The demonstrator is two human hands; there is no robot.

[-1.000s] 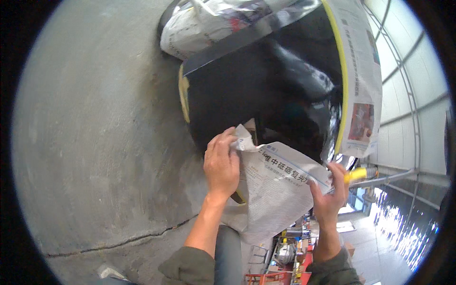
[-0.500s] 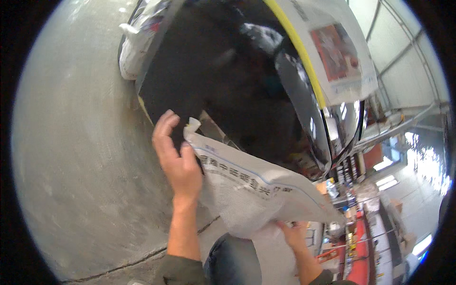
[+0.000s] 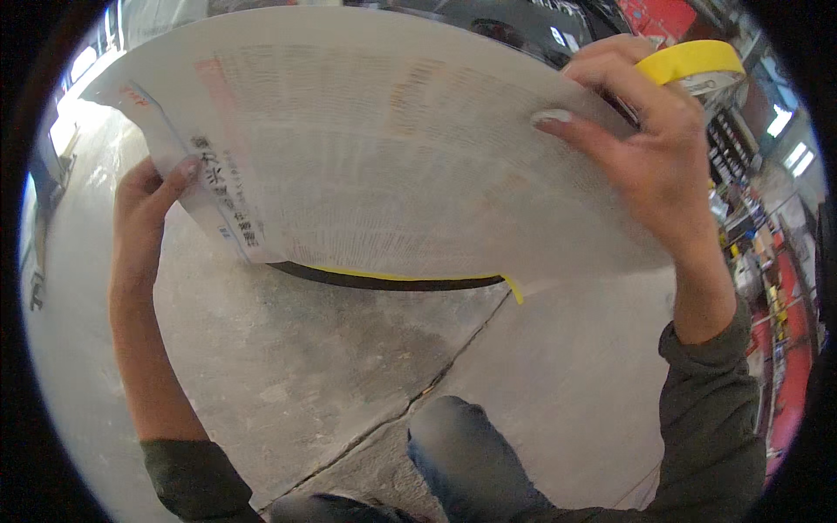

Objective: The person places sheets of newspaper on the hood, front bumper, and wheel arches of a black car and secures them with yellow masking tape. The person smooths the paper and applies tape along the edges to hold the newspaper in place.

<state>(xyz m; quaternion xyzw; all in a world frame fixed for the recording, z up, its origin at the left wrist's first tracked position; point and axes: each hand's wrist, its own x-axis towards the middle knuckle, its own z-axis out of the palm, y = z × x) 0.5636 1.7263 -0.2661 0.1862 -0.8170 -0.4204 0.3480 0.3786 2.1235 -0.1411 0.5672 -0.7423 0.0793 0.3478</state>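
Observation:
A large sheet of newspaper (image 3: 375, 166) spreads before me, print showing through it. My left hand (image 3: 157, 205) pinches its left edge, thumb on the near face and fingers behind. At the upper right, my right hand (image 3: 641, 131) grips the sheet, its thumb pressed flat on the paper and fingers over the edge. A roll of yellow masking tape (image 3: 693, 65) sits at the back of that hand's fingers. Below the sheet shows the curved black edge of a panel (image 3: 375, 281). A strip of yellow tape (image 3: 514, 289) runs along it, its end hanging free.
Glossy black car bodywork (image 3: 532, 35) rises behind the sheet. My bent knee (image 3: 462, 444) is below, over a concrete floor (image 3: 288, 366) with a crack across it. Cluttered shelves and red items (image 3: 789, 305) stand at the far right.
The newspaper has come up and spread wide across the view. My left hand, formerly open beside the black panel, now pinches the sheet. My right hand has risen to the upper right.

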